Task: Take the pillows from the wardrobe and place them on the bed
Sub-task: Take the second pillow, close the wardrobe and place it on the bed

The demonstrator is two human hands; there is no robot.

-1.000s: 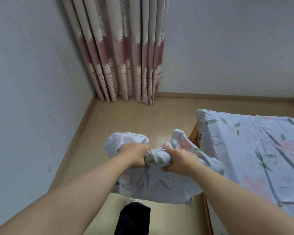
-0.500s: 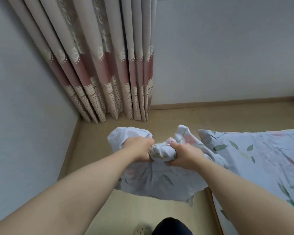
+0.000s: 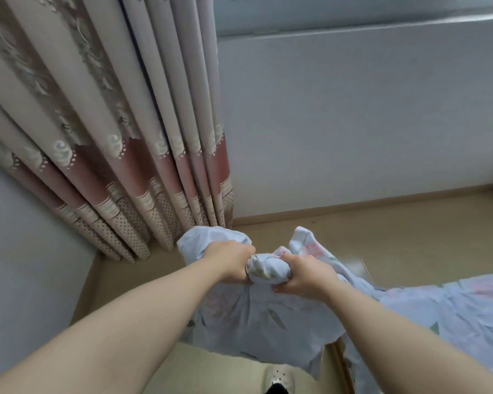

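Head view: both arms reach forward over the floor point(image 3: 396, 237). The left hand point(image 3: 230, 264) and right hand point(image 3: 305, 275) each have fingers curled tightly into the bunched top edge of 1 pillow point(image 3: 248, 317), whose pale blue case is printed with leaves and pink flowers. The pillow hangs below the fists, in the air, its right part just beside the near corner of the bed point(image 3: 456, 317), which wears a matching sheet. A beige and pink curtain point(image 3: 111, 137) hangs at the left against the white wall point(image 3: 353, 123). A pale perforated slipper point(image 3: 278, 375) shows at the bottom edge.
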